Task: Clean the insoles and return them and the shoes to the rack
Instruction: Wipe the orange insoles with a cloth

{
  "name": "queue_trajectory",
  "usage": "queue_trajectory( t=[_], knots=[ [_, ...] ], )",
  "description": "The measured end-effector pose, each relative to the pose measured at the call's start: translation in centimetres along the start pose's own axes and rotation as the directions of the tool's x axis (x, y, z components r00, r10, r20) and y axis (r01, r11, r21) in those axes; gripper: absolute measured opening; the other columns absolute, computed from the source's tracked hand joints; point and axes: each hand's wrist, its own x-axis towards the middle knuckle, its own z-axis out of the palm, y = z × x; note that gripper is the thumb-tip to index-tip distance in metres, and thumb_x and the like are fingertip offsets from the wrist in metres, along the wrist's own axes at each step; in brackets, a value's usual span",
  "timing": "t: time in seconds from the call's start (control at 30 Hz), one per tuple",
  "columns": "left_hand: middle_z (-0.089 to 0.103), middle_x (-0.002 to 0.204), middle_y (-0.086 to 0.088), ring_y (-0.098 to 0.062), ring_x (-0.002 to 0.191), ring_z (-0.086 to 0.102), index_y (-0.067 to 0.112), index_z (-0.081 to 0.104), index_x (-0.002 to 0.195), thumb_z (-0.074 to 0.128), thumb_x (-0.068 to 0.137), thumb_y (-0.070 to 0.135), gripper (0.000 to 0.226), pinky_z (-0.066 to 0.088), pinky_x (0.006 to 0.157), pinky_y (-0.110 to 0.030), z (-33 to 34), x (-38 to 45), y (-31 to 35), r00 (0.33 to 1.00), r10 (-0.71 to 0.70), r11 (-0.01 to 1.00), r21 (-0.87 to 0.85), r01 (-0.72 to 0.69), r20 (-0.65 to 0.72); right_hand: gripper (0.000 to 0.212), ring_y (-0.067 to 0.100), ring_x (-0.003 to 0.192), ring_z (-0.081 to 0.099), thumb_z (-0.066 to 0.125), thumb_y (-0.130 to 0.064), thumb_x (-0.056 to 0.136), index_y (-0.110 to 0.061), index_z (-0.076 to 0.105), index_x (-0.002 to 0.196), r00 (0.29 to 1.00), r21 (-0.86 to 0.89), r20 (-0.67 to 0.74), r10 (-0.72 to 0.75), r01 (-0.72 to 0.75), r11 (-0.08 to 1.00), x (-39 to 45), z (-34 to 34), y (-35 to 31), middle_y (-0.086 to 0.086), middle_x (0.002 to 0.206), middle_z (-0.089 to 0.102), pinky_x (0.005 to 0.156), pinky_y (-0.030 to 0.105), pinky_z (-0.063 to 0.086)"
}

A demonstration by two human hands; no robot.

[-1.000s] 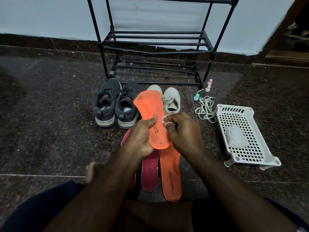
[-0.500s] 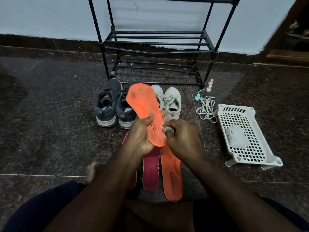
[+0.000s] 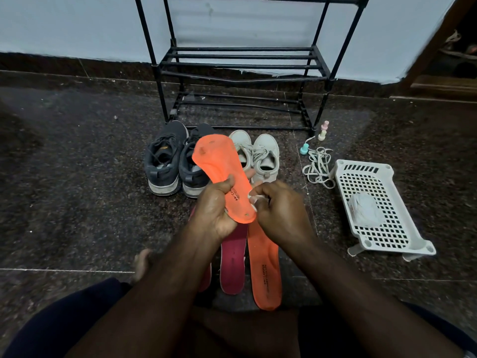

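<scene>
My left hand [image 3: 215, 210] grips an orange insole [image 3: 219, 169] by its heel end, toe pointing up and away. My right hand [image 3: 278, 208] pinches a small white wipe [image 3: 252, 200] against the insole's right edge near the heel. On the floor below lie a second orange insole [image 3: 264, 270] and two pink insoles [image 3: 232, 264], one mostly hidden under my left arm. A dark grey pair of shoes [image 3: 165, 161] and a white pair [image 3: 263, 156] stand side by side in front of the black shoe rack [image 3: 240, 65].
A white perforated plastic basket [image 3: 374, 210] lies at the right with a white crumpled wipe [image 3: 364, 209] on it. Loose white laces [image 3: 318, 166] and small pastel bottles [image 3: 322, 131] sit by the rack's right leg. My bare foot [image 3: 142, 262] rests at the lower left.
The held orange insole has tilted so its toe swings left and higher. My right hand with the wipe has slid down toward the heel edge.
</scene>
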Motion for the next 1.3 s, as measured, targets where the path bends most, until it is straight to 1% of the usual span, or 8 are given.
queue_trajectory(
  t=[0.1,0.27,0.43,0.6,0.8,0.93,1.13,1.3],
  knots=[
    [0.062,0.132,-0.018,-0.026,0.087,0.071,-0.005,0.058,0.127,0.032,0.107,0.023,0.043,0.052,0.082,-0.041,0.3,-0.4,-0.5,0.999,0.002,1.000,0.005,-0.002,0.048,0.011,0.018,0.083,0.060,0.066,-0.003,0.082,-0.011,0.072,0.085,0.998,-0.016,-0.066,0.000,-0.001,1.000,0.8,-0.1,0.2,0.004,0.088,0.066,0.070,0.013,0.033],
    [0.059,0.134,-0.025,-0.033,0.116,0.060,-0.002,0.055,0.134,0.029,0.108,0.025,0.045,0.058,0.061,-0.036,-0.1,0.2,0.7,1.000,0.012,0.999,-0.050,-0.011,0.018,0.007,0.020,0.079,0.058,0.068,-0.004,0.081,-0.010,0.069,0.083,0.997,-0.016,-0.012,-0.081,0.081,0.997,-1.0,0.2,-0.1,0.006,0.084,0.063,0.068,0.019,0.033],
    [0.067,0.119,-0.021,-0.023,0.075,0.072,-0.006,0.054,0.133,0.032,0.107,0.023,0.044,0.058,0.072,-0.037,0.2,-0.4,-0.6,0.999,-0.015,1.000,-0.024,0.016,0.051,0.014,0.022,0.081,0.061,0.065,0.003,0.080,-0.010,0.070,0.084,0.994,-0.026,-0.095,-0.052,0.050,0.998,1.0,0.0,0.3,0.007,0.086,0.064,0.070,0.013,0.031],
    [0.058,0.134,-0.028,-0.034,0.103,0.066,-0.002,0.058,0.130,0.033,0.107,0.025,0.044,0.054,0.062,-0.036,-0.2,0.3,0.5,1.000,0.018,1.000,-0.003,-0.018,-0.011,0.010,0.021,0.078,0.057,0.068,0.000,0.081,-0.010,0.068,0.084,0.994,-0.014,-0.025,-0.104,0.104,0.995,-0.7,0.2,0.3,0.008,0.084,0.061,0.068,0.017,0.031],
    [0.073,0.090,-0.015,-0.023,0.072,0.070,-0.001,0.060,0.112,0.038,0.106,0.016,0.029,0.056,0.075,-0.037,0.1,-0.3,-1.2,1.000,-0.001,0.999,0.050,0.000,0.012,0.014,0.018,0.078,0.059,0.068,0.002,0.078,-0.012,0.068,0.081,0.982,-0.032,-0.123,-0.141,0.138,0.990,1.0,0.5,1.2,0.005,0.084,0.061,0.069,0.013,0.034],
    [0.070,0.103,-0.019,-0.028,0.086,0.072,-0.003,0.055,0.130,0.043,0.103,0.010,0.032,0.059,0.082,-0.045,0.0,-0.3,-1.3,0.999,0.024,0.989,0.142,-0.029,0.041,0.012,0.016,0.082,0.060,0.070,-0.002,0.080,-0.013,0.071,0.084,0.979,0.014,-0.143,-0.146,0.150,0.989,2.0,-0.5,1.3,0.003,0.086,0.064,0.072,0.008,0.036],
    [0.067,0.125,-0.022,-0.038,0.108,0.069,0.006,0.046,0.142,0.046,0.100,0.003,0.042,0.057,0.083,-0.060,-0.3,-0.4,-1.1,0.989,-0.048,0.978,0.209,0.018,0.139,0.007,0.017,0.061,0.069,0.063,-0.012,0.091,-0.019,0.064,0.093,0.987,0.421,-0.086,0.135,-0.087,0.903,3.1,-4.0,1.7,-0.011,0.082,0.068,0.064,0.040,0.058],
    [0.069,0.122,-0.020,-0.041,0.112,0.067,0.006,0.046,0.142,0.047,0.095,-0.006,0.048,0.055,0.087,-0.061,-0.6,-0.2,-0.9,0.987,-0.051,0.974,0.225,0.015,0.155,0.017,0.016,0.085,0.069,0.068,-0.015,0.083,-0.025,0.073,0.095,0.984,0.431,-0.106,0.140,-0.082,0.899,3.1,-4.2,1.9,-0.009,0.093,0.073,0.081,0.046,0.056]
  ],
)
